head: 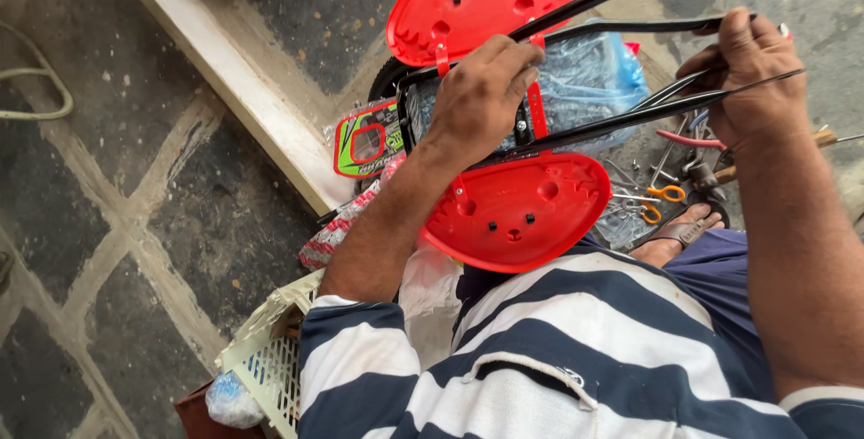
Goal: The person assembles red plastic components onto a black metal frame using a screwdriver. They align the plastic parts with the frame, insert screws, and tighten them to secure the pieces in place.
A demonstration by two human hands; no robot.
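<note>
Stone floor point(135, 223) below; left hand point(481, 97) pinching red strap point(537, 106) between red covers point(522, 214), right hand point(751, 70) closed on black rods point(630, 115).

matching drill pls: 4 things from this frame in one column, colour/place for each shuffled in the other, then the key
1. near panel
2. scissors
3. crate
4. left hand

A. cream, lower left by the sleeve
B. orange handles, on the floor among tools
C. red, just above the striped shirt
D. on the black frame between the two red panels

Pairs: 1-C, 2-B, 3-A, 4-D
</note>
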